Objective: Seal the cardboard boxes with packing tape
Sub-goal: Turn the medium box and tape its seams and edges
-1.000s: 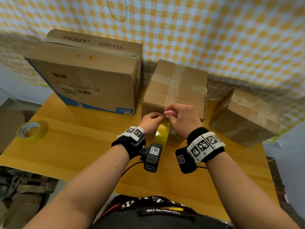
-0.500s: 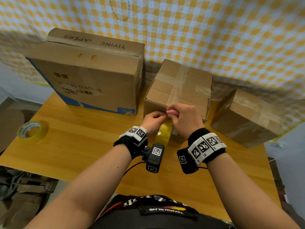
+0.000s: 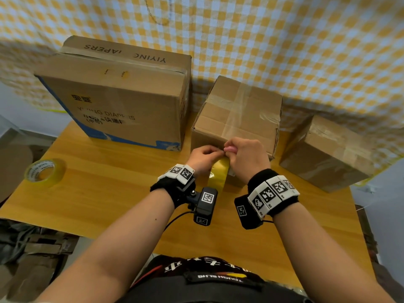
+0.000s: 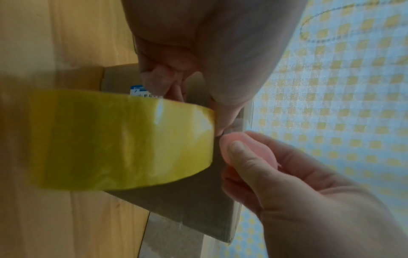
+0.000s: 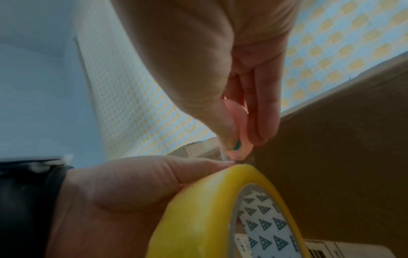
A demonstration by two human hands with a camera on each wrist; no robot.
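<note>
A yellow packing tape roll (image 3: 217,176) stands on edge against the front face of the middle cardboard box (image 3: 240,112), whose top carries crossed clear tape. My left hand (image 3: 202,155) grips the roll (image 4: 123,139) from the left, with its thumb on the top of the roll (image 5: 209,209). My right hand (image 3: 247,156) pinches a small pink cutter (image 3: 230,148) between thumb and fingers. The cutter's tip (image 5: 239,113) is at the top of the roll, beside the left thumb and close to the box face. The stretch of tape between roll and box is hidden.
A large diaper carton (image 3: 122,101) stands at the back left, and a taped box (image 3: 328,154) at the right. A second tape roll (image 3: 44,172) lies near the left edge of the wooden table (image 3: 109,204). A checked cloth hangs behind the boxes.
Both hands stay at the middle box's front with the roll and cutter; only slight shifts show.
</note>
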